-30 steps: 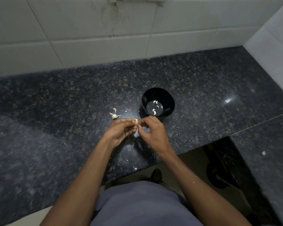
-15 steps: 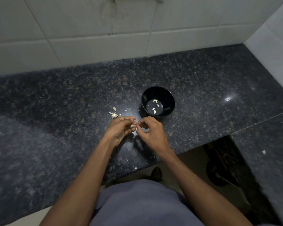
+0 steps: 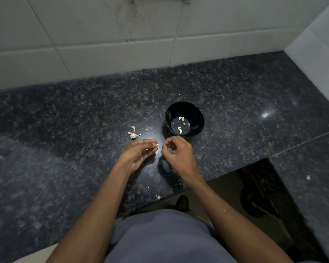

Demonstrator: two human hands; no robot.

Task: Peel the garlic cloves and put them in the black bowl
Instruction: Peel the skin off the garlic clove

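Note:
A black bowl (image 3: 195, 114) stands on the dark granite counter (image 3: 65, 120) and holds several peeled garlic cloves (image 3: 180, 130). Just in front of it, my left hand (image 3: 139, 154) pinches a small garlic clove (image 3: 156, 145) between thumb and fingertips. My right hand (image 3: 179, 154) is a short gap to the right of the clove, with its fingers curled; whether it pinches a bit of skin is too small to tell. A few unpeeled cloves with papery skin (image 3: 133, 134) lie on the counter left of the bowl.
White tiled walls (image 3: 103, 44) rise behind and to the right of the counter. Small flecks of garlic skin (image 3: 158, 196) dot the granite near the front edge. A cut-out in the counter at the lower right shows the floor and dark objects (image 3: 258, 202) below.
My right hand has drawn away from the clove, opening a small gap between the two hands. The clove stays pinched in my left hand.

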